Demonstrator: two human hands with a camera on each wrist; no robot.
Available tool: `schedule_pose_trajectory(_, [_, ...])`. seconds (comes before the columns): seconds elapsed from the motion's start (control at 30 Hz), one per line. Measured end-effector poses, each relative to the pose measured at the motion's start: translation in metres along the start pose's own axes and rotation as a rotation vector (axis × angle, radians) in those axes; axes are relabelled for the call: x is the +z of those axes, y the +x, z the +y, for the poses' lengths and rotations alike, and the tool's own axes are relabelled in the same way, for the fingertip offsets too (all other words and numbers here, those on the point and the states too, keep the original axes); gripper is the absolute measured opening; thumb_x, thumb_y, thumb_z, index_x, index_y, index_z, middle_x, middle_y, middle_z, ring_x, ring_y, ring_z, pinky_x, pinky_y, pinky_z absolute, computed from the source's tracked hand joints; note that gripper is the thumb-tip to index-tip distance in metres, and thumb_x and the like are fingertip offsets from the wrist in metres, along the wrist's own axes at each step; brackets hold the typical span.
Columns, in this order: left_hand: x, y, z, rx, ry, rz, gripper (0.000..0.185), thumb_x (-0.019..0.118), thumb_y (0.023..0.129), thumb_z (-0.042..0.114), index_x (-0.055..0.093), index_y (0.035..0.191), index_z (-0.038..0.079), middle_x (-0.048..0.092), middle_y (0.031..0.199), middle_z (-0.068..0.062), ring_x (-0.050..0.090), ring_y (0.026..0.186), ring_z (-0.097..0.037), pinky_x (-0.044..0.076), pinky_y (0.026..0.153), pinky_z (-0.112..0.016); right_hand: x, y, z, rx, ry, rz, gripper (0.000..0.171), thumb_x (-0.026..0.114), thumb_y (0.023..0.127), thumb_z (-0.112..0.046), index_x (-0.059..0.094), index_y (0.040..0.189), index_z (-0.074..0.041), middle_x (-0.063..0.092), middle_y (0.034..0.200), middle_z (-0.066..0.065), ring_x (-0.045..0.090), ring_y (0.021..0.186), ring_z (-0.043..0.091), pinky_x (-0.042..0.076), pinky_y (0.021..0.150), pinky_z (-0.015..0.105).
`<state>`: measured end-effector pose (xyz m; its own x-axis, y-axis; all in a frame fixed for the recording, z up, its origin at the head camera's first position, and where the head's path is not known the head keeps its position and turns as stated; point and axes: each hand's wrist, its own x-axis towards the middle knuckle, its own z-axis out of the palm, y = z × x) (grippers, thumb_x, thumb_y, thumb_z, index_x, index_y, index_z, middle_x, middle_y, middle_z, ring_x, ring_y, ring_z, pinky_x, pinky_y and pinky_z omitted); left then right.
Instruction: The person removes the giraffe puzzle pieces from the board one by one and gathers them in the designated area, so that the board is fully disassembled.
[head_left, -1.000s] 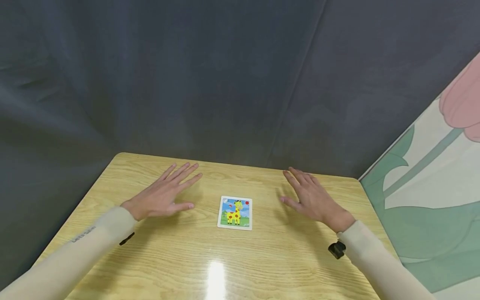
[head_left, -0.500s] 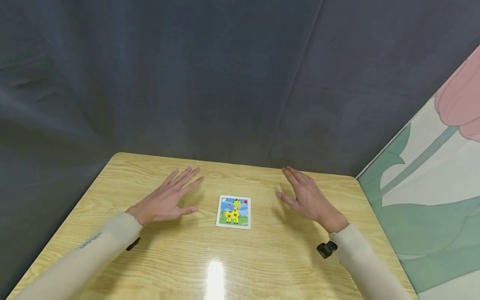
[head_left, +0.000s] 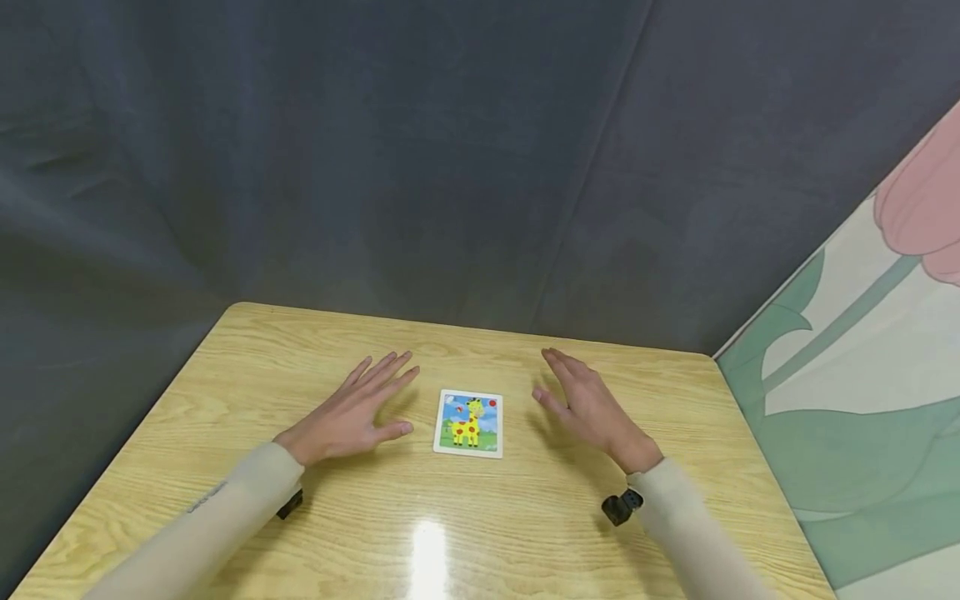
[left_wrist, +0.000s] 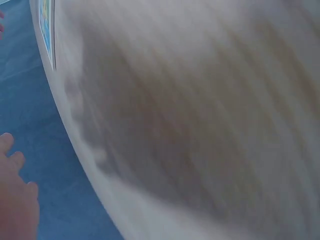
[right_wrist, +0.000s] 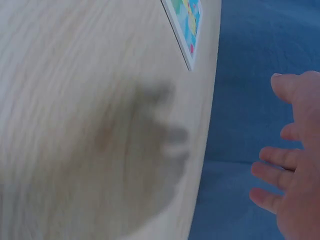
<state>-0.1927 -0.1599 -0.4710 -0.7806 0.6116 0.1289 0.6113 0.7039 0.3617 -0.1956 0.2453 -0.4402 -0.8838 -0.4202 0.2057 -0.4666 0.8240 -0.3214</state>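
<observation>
Head view shows a wooden tabletop (head_left: 480, 533) with a bright glare patch near its near edge. Two cream sleeves come in from the near corners, each with a small black wrist camera (head_left: 621, 507) strapped below the cuff. Further in, about midway across the tabletop, lies a giraffe puzzle card (head_left: 469, 423), flat, picture side up, showing a yellow giraffe with red spots on blue sky and green grass inside a white border. The left hand (head_left: 352, 413) is just beside the card's left edge, palm down, fingers straight and slightly spread, pointing toward the far edge; its thumb tip is near the card but apart from it. The right hand (head_left: 587, 407) is just beside the card's right edge, fingers straight and close together, holding nothing and not touching the card. Whether either palm rests on the wood cannot be told. Beyond the far edge hangs a dark grey curtain (head_left: 420, 167), and off the right edge is a floral mural (head_left: 862, 367) in green, white and pink.

Right wrist view catches the card (right_wrist: 186, 25) at the top and spread fingers (right_wrist: 275, 176).
</observation>
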Motion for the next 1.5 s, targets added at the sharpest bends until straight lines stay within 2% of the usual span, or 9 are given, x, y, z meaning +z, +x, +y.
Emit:
schedule_pose_trajectory(0.17, [0.011,0.003,0.005,0.003,-0.023,0.003,0.086,0.057,0.105,0.06,0.022,0.173,0.02,0.012,0.182,-0.008,0.013,0.169,-0.032,0.006,0.136,-0.059,0.014,0.004,-0.013,0.0,0.055,-0.01,0.069,0.062,0.11,-0.035,0.038,0.164,0.0,0.046,0.166,0.023,0.047,0.151,0.046,0.04,0.122,0.065])
schedule_pose_trajectory(0.47, [0.026,0.009,0.014,-0.009,-0.069,0.001,0.086,0.06,0.103,0.061,0.026,0.172,0.02,0.015,0.182,-0.009,0.016,0.169,-0.033,0.008,0.136,-0.06,0.034,0.007,-0.027,0.03,0.129,-0.072,0.066,0.06,0.11,-0.036,0.04,0.165,-0.006,0.047,0.166,0.019,0.045,0.154,0.043,0.037,0.125,0.064])
schedule_pose_trajectory(0.8, [0.043,0.021,0.014,-0.048,-0.091,-0.055,0.092,0.059,0.101,0.067,0.025,0.172,0.02,0.013,0.182,-0.008,0.013,0.169,-0.032,0.007,0.137,-0.06,0.049,0.006,-0.032,0.02,0.156,-0.083,0.063,0.065,0.108,-0.029,0.045,0.162,-0.005,0.051,0.163,0.018,0.047,0.152,0.043,0.038,0.124,0.065])
schedule_pose_trajectory(1.2, [0.04,0.031,0.021,-0.091,-0.06,-0.151,0.098,0.059,0.1,0.069,0.025,0.171,0.011,0.013,0.181,-0.012,0.012,0.169,-0.037,0.005,0.136,-0.062,0.064,0.017,-0.044,0.003,0.169,-0.126,0.061,0.067,0.107,-0.028,0.048,0.16,-0.006,0.057,0.157,0.016,0.055,0.147,0.038,0.045,0.121,0.059])
schedule_pose_trajectory(1.37, [0.04,0.036,0.021,-0.107,-0.02,-0.196,0.1,0.057,0.1,0.072,0.023,0.171,0.01,0.012,0.182,-0.011,0.011,0.169,-0.035,0.004,0.137,-0.06,0.069,0.024,-0.049,-0.015,0.185,-0.136,0.059,0.067,0.106,-0.026,0.049,0.159,-0.005,0.062,0.151,0.016,0.06,0.14,0.035,0.05,0.117,0.056])
schedule_pose_trajectory(1.5, [0.038,0.039,0.023,-0.108,-0.012,-0.222,0.097,0.057,0.102,0.067,0.025,0.17,0.007,0.015,0.181,-0.012,0.013,0.169,-0.035,0.006,0.136,-0.062,0.071,0.029,-0.051,-0.034,0.167,-0.149,0.057,0.066,0.107,-0.026,0.05,0.158,-0.005,0.064,0.147,0.015,0.064,0.134,0.032,0.052,0.114,0.053])
